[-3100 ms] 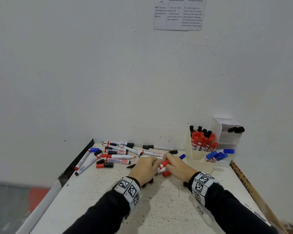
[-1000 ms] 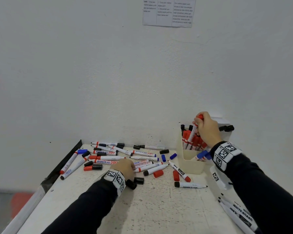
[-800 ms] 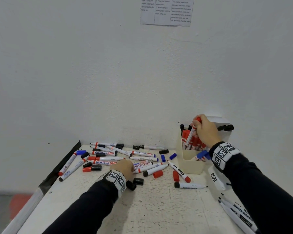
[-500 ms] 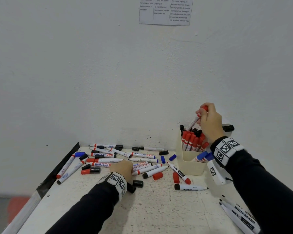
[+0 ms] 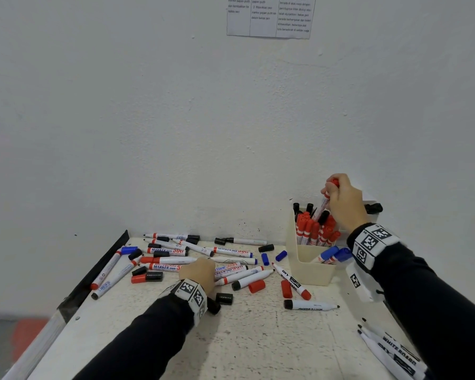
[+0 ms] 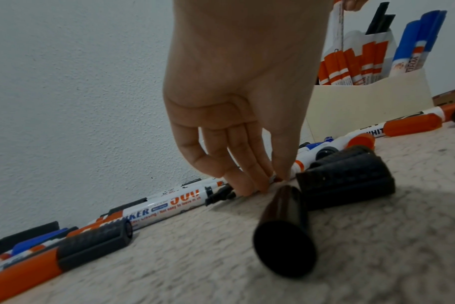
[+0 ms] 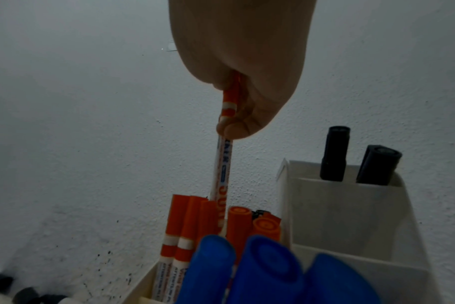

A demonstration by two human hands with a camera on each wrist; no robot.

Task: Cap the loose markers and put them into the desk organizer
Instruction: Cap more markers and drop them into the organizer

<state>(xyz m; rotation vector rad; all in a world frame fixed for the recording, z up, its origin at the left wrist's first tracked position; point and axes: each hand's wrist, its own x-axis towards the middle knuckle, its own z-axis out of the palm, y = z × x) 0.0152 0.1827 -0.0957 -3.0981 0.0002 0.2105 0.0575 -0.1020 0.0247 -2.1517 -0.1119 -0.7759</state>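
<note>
Red-capped marker (image 5: pixel 325 199) held upright over the desk organizer (image 5: pixel 307 267), lower end down among the red ones already standing in there

Right hand (image 5: pixel 343 201) is clamped round its cap end. Left hand (image 5: pixel 200 272) is down on the surface (image 5: pixel 258 338), well left of the organizer, fingertips (image 6: pixel 249 183) bunched together on something in the loose marker pile, can't tell exactly what. Two loose black caps (image 5: pixel 224 298) sit just by that wrist.
</note>
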